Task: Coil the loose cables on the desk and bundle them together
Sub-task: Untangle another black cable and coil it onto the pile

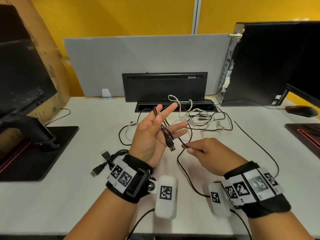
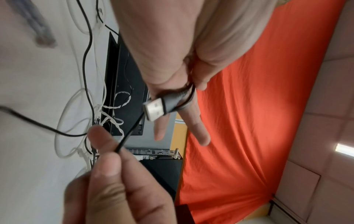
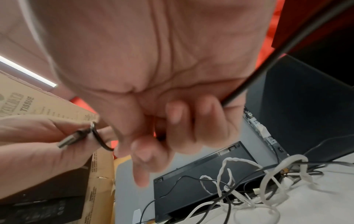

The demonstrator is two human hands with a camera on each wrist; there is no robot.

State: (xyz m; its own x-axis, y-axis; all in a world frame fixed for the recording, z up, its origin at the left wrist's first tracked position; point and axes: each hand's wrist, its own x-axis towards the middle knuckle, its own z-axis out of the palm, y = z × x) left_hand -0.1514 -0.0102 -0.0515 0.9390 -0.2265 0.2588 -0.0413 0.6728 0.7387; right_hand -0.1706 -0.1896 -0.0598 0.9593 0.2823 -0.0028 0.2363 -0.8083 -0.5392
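My left hand point(image 1: 156, 129) is raised palm-up over the white desk point(image 1: 69, 196), fingers spread. A black USB cable point(image 1: 183, 168) is looped round its fingers, and the thumb pinches it near the silver USB plug point(image 1: 171, 147) point(image 2: 155, 109) point(image 3: 67, 141), which hangs loose. My right hand point(image 1: 190, 148) pinches the same cable between thumb and forefinger just below the plug point(image 2: 118, 148). From there the cable trails across the desk toward me. A tangle of white and black cables point(image 1: 194, 115) point(image 3: 268, 181) lies behind the hands. A coiled black cable with two plugs point(image 1: 107, 160) lies by my left wrist.
A black keyboard point(image 1: 164, 86) stands on edge against the grey partition point(image 1: 138, 58), above a cable slot point(image 1: 147, 108). A computer tower point(image 1: 259, 66) and a mouse point(image 1: 300, 110) are at the right. A cardboard box point(image 1: 43, 66) and a monitor stand point(image 1: 34, 135) are at the left.
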